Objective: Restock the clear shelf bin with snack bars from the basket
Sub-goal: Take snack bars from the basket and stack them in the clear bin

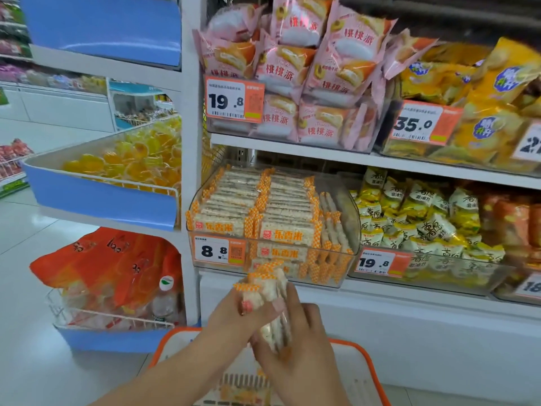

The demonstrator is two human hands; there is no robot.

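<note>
Both hands, left (234, 313) & right (295, 332), grip a small stack of snack bars (272, 303) above the basket (366, 356), just below the clear bin (345, 200); I'd keep them squared, slot into right-side gap.

The clear shelf bin (349, 218) is set on a shelf (409, 291), with snack bars (257, 206) stacked in 2 rows inside. A basket (363, 373) is placed below and before it. Between them, a bundle of bars (270, 291) is held by 2 hands, left hand (234, 320) and right hand (295, 344).
</note>
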